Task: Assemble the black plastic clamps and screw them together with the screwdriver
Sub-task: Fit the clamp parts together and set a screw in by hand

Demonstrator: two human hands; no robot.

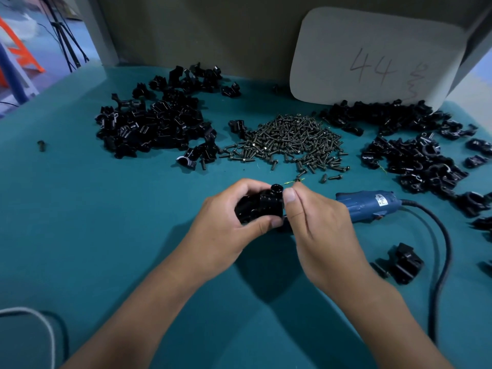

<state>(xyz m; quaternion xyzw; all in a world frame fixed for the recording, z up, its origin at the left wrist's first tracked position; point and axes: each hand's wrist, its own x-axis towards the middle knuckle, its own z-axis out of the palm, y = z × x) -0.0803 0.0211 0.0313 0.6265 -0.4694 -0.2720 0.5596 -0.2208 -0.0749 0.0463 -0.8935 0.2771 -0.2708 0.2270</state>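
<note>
Two big heaps of black clamp parts: left pile [157, 123] and right pile [410, 147], one screw heap [290, 141] between them. One blue screwdriver [364, 205] lies right of centre, one assembled clamp [404, 263] nearby. Teal tabletop [80, 222] is bare front-left. Left hand [226, 222] grips a glossy black clamp [259, 206] mid-air above centre; right hand [314, 217] pinches at its top.

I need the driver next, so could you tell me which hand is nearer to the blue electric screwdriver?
Right. The right hand is next to the blue electric screwdriver, overlapping its tip end. The left hand grips the black clamp beyond it.
</note>
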